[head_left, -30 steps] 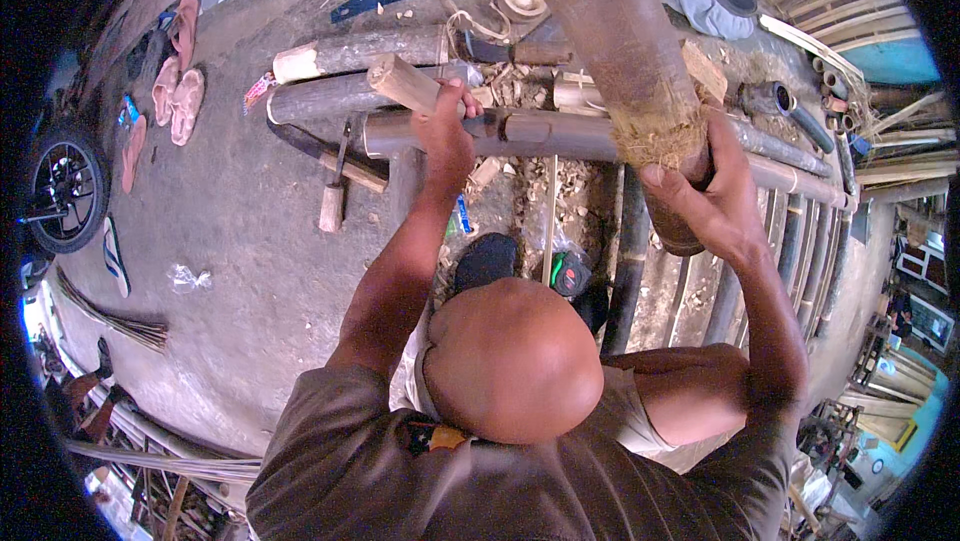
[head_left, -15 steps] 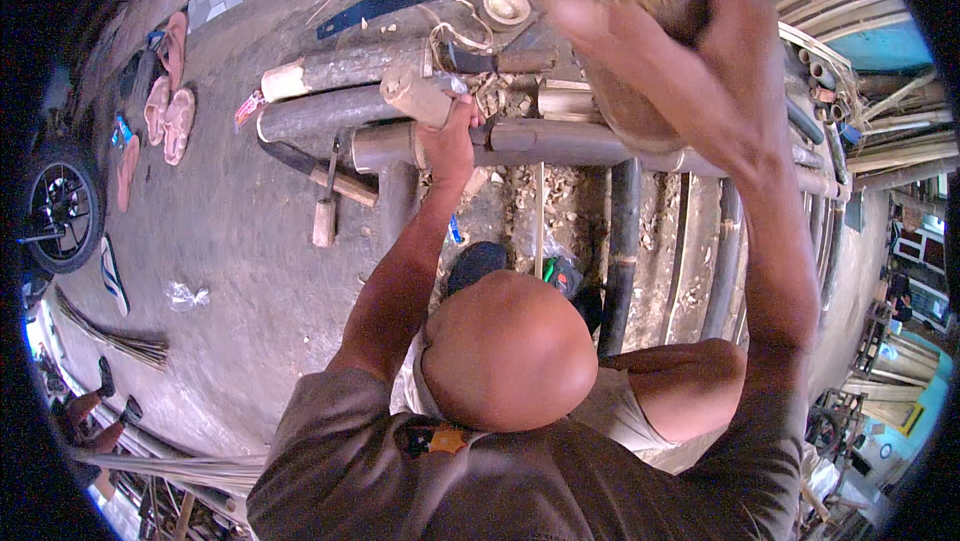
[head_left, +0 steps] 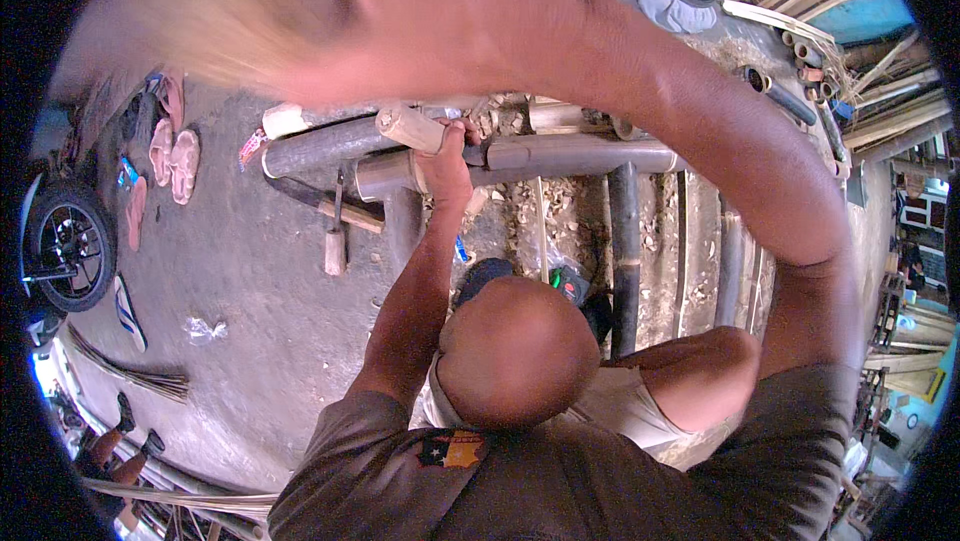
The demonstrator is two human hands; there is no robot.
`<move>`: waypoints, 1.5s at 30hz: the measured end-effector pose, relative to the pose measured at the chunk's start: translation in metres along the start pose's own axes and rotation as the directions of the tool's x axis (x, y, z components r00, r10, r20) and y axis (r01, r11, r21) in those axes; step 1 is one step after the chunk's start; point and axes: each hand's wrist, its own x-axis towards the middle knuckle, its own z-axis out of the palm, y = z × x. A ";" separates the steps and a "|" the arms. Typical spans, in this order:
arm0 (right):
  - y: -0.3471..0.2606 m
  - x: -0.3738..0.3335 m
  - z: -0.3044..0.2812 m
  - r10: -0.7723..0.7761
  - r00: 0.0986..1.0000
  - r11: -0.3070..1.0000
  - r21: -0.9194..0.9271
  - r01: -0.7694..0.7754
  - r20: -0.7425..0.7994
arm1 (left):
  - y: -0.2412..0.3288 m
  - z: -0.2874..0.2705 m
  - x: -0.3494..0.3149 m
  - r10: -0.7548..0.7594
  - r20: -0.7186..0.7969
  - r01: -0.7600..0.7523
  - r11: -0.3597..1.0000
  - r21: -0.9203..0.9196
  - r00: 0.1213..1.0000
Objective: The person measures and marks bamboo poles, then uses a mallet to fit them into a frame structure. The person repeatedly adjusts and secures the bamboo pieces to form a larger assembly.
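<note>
My left hand (head_left: pixel 446 177) is closed around a thick wooden tool handle (head_left: pixel 408 129), tilted over the end of a dark bamboo pole (head_left: pixel 575 153). Whatever lies at the handle's lower end is hidden by my fingers. High across the top of the view sweeps my right hand (head_left: pixel 450 21), large and smeared by motion. It grips a pale wooden block (head_left: pixel 215 26), also blurred, so its full shape cannot be made out. A second bamboo pole (head_left: pixel 325 146) lies just beyond the first, partly under my right arm.
A wooden-handled chisel (head_left: pixel 336 246) lies left of the poles, beside a long blade's wooden handle (head_left: pixel 352 213). Dark bamboo slats (head_left: pixel 625 256) run toward me, with wood chips between them. Sandals (head_left: pixel 184 167) and a motorcycle wheel (head_left: pixel 70 246) stand at left; split bamboo (head_left: pixel 880 101) is stacked at right.
My right hand has swung from upper right toward upper left with the wooden block, now covering the saw and shavings beyond the poles. My left hand stays on the handle at the pole.
</note>
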 end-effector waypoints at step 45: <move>0.030 -0.516 -0.110 0.833 -0.191 -0.169 0.090 -0.982 -0.520 | 0.059 0.163 0.025 -0.065 0.343 0.092 0.994 -0.063 0.937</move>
